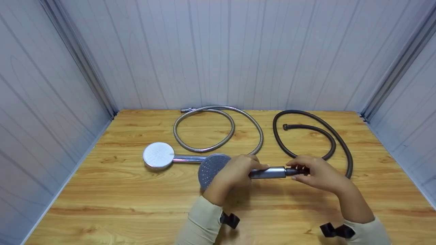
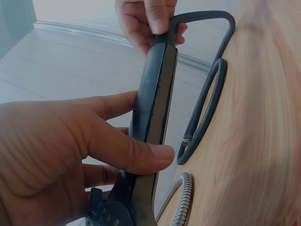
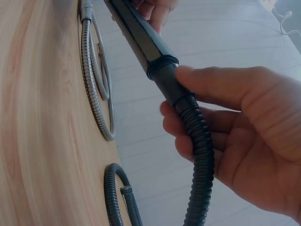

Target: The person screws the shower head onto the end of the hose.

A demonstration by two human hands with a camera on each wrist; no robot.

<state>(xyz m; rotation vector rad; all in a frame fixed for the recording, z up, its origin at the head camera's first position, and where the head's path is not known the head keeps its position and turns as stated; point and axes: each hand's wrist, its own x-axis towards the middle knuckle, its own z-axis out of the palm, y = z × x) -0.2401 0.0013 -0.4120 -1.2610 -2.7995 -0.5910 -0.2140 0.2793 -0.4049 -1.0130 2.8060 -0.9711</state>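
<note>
My left hand (image 1: 237, 171) grips the handle of a dark grey shower head (image 1: 210, 170), thumb on one side and fingers on the other. Its round perforated face lies to the left of the hand, the handle pointing right. At the handle's end, my right hand (image 1: 318, 172) pinches the collar of a black ribbed shower hose (image 3: 200, 165) between thumb and fingers. In the right wrist view the collar (image 3: 170, 84) meets the handle's end with its rim against it; the thread inside is hidden. The rest of the hose loops on the table behind the right hand.
A chrome shower head (image 1: 158, 155) lies on the wooden table (image 1: 112, 197) at the left, its handle reaching behind the dark one. A coiled silver metal hose (image 1: 204, 149) lies behind it. The black hose's free end nut (image 1: 285, 127) rests inside its loop. Panelled walls (image 1: 218, 54) enclose the table.
</note>
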